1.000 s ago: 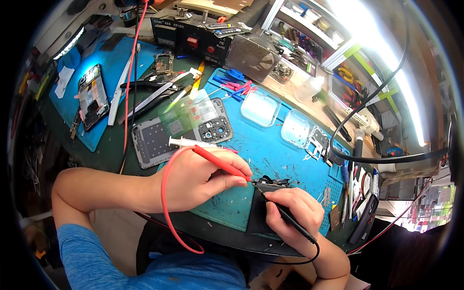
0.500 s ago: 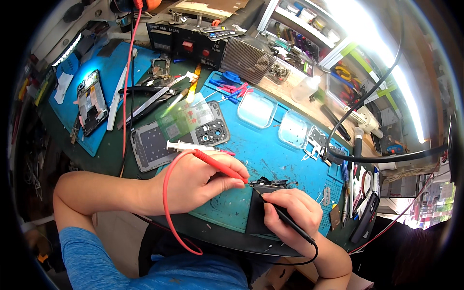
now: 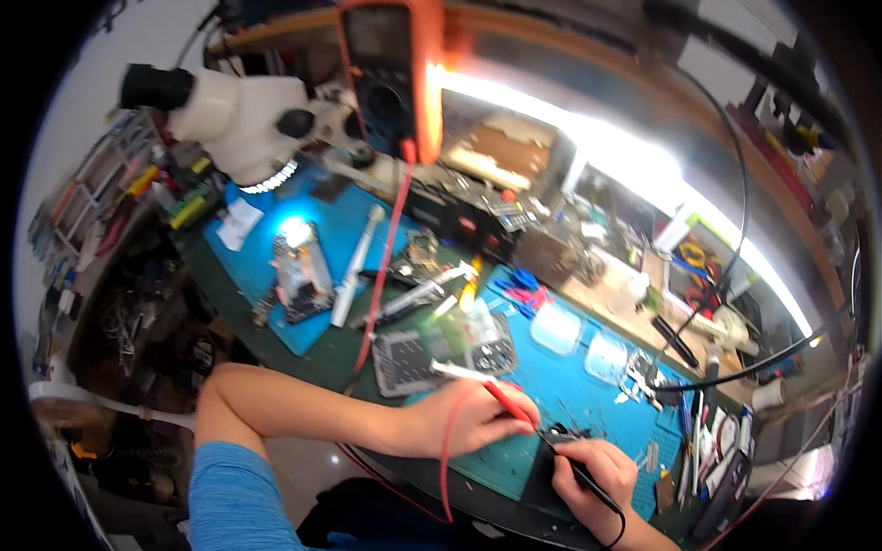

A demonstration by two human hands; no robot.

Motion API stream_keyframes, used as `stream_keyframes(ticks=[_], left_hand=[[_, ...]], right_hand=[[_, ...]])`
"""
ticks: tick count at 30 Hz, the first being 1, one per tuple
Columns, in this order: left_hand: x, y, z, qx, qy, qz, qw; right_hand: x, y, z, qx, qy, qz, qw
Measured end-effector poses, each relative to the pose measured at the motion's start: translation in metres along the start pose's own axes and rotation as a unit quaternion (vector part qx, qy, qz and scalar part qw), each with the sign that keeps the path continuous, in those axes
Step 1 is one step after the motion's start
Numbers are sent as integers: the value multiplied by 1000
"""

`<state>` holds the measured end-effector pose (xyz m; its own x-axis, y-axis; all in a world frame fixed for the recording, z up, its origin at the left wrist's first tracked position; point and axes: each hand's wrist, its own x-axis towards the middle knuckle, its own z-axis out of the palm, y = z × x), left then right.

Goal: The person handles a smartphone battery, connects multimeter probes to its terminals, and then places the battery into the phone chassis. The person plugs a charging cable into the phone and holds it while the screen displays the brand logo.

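My left hand (image 3: 464,421) grips a red test probe (image 3: 510,402), its tip pointing right toward small dark parts (image 3: 570,432). My right hand (image 3: 611,464) pinches a black test probe (image 3: 593,487), slanted up and left to the same spot. Both tips come close together there; blur hides whether they touch. The small parts lie at the top end of a dark flat slab (image 3: 540,479) on the blue work mat (image 3: 616,395). Behind my left hand lie a white syringe (image 3: 462,372) and a grey phone frame (image 3: 404,360). The red lead (image 3: 445,459) loops below my left hand.
An orange multimeter (image 3: 381,96) hangs at the top, its red lead crossing the bench. A white microscope (image 3: 239,119) stands over an opened phone (image 3: 301,275) at left. Clear plastic boxes (image 3: 556,328) and a phone part (image 3: 643,372) lie behind my hands; tools (image 3: 712,441) at right.
My view has swung up and left, so the multimeter and microscope now show and the bench sits lower and farther right. Both hands keep their probes at the small dark parts.
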<state>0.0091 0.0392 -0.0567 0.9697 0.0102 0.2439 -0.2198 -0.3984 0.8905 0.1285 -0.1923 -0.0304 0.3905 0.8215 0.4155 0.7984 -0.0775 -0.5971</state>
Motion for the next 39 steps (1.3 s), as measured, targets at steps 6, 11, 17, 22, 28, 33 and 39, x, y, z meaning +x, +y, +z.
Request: stream_keyframes(ticks=[6, 11, 17, 22, 28, 33, 39], left_hand=[[-1, 5, -3, -10, -21, -50, 998], [0, 4, -1, -12, -20, -38, 999], [0, 5, -1, -15, -25, -44, 999], [0, 4, -1, -16, -27, -45, 998], [0, 5, -1, -8, -24, -36, 999], [1, 3, 0, -3, -24, -34, 999], [-2, 2, -1, -4, -20, -33, 999]], right_hand=[[4, -15, -2, 4, -2, 16, 1000], [2, -17, -3, -5, 6, 13, 1000], [1, -16, -4, 4, 6, 11, 1000], [0, -15, -3, 5, 6, 10, 1000], [-1, -15, -2, 2, 8, 5, 1000], [0, -15, -3, 3, 7, 8, 1000], [2, -16, -2, 5, 6, 3, 1000]])
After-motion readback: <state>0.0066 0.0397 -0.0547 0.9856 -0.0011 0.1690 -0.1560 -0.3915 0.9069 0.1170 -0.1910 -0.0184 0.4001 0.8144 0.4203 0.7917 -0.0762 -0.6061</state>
